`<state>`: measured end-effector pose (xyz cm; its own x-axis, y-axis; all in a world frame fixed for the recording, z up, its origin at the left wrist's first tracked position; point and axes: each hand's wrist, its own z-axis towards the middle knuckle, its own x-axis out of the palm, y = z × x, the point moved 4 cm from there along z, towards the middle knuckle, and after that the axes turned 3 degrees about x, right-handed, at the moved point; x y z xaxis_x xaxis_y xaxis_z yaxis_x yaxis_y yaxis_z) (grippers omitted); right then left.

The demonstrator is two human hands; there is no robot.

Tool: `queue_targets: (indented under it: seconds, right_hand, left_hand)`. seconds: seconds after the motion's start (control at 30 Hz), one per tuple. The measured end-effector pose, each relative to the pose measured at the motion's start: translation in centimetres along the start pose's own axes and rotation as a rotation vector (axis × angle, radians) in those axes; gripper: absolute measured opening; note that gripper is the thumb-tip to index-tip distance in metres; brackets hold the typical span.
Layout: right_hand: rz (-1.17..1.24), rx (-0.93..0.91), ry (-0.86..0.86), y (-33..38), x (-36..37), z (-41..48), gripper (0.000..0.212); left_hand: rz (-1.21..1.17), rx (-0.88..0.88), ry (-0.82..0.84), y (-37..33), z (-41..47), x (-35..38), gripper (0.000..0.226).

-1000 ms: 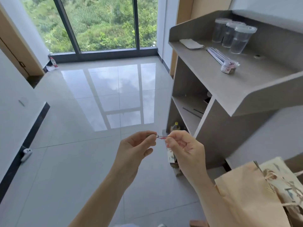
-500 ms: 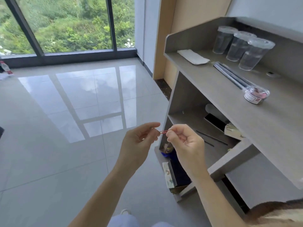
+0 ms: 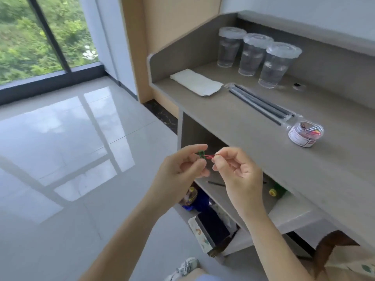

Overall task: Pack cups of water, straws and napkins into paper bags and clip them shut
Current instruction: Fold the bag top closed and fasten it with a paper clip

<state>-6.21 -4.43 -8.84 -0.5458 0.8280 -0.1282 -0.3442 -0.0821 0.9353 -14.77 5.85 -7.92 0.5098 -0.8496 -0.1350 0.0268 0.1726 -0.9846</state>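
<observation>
Two thin wire paper clips meet at the centre of the frame: the left hand [image 3: 178,169] pinches a green clip [image 3: 201,154] between thumb and forefinger, the right hand [image 3: 241,173] pinches a red clip [image 3: 210,156], whose long axis runs level, left to right. At upper right, on the matte grey counter [image 3: 253,142], stand three clear lidded cups [image 3: 251,55], a flat white napkin stack [image 3: 196,82], and dark wrapped straws [image 3: 261,102] slanting toward the round clip tub [image 3: 305,133].
</observation>
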Motion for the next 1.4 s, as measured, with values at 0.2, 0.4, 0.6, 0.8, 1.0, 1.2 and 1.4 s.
queue_targets:
  seconds: [0.2, 0.4, 0.6, 0.8, 1.0, 1.2, 1.4]
  right_hand:
    - [-0.035, 0.010, -0.225, -1.5, -3.3, 5.6, 0.006]
    - [-0.171, 0.015, -0.412, -1.9, -6.2, 7.4, 0.006]
    - [-0.255, -0.001, -0.632, -1.9, -7.3, 9.8, 0.012]
    - [-0.385, -0.041, -0.799, -1.8, -7.1, 12.2, 0.018]
    - [-0.360, -0.017, -0.881, -1.9, -7.3, 12.6, 0.018]
    - [-0.140, 0.034, -0.792, -2.2, -8.5, 12.5, 0.017]
    - [0.083, 0.111, -0.702, -2.6, -10.4, 12.2, 0.008]
  left_hand:
    - [-0.086, -0.007, 0.093, -0.2, 8.5, 1.5, 0.020]
    - [-0.250, -0.007, 0.248, -0.4, 13.9, 5.2, 0.018]
    - [-0.290, 0.021, 0.403, -0.9, 19.3, 7.3, 0.019]
    - [-0.251, 0.089, 0.575, -1.3, 23.7, 7.4, 0.021]
    - [-0.101, 0.174, 0.766, -2.0, 25.4, 8.3, 0.026]
    - [-0.159, 0.061, 0.970, -1.8, 24.4, 10.5, 0.025]
    - [-0.349, -0.111, 1.094, -1.8, 23.7, 12.5, 0.010]
